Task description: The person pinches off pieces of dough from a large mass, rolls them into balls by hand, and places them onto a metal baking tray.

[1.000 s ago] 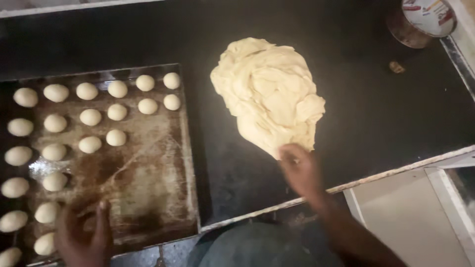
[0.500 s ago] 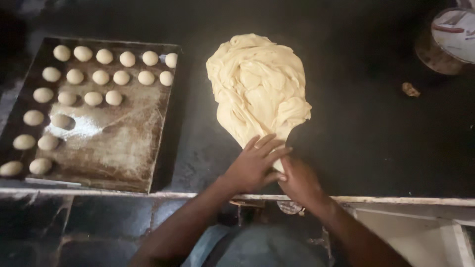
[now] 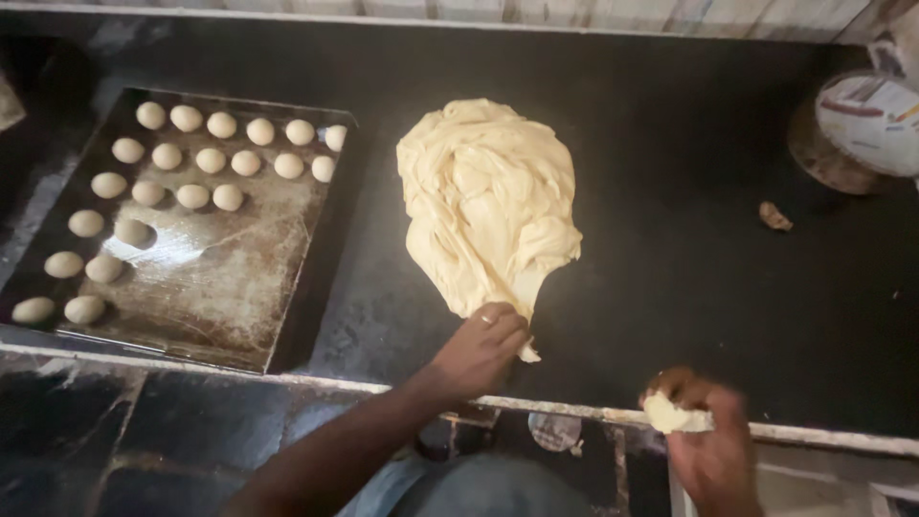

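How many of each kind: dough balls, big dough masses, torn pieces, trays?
Small round pale dough balls: 22
Large pale dough mass: 1
Small torn dough piece in the right hand: 1
Dark metal baking tray: 1
Total: 25

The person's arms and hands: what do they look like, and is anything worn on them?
Both forearms are bare, with no sleeves, gloves or watch visible. The left hand shows what seems a ring on one finger. The right hand is blurred, so small details cannot be told.

The right hand [image 3: 704, 450] was motion-blurred, hiding most of its dough piece [image 3: 675, 417]. The far-right tub [image 3: 866, 120] was cut off by the frame edge.
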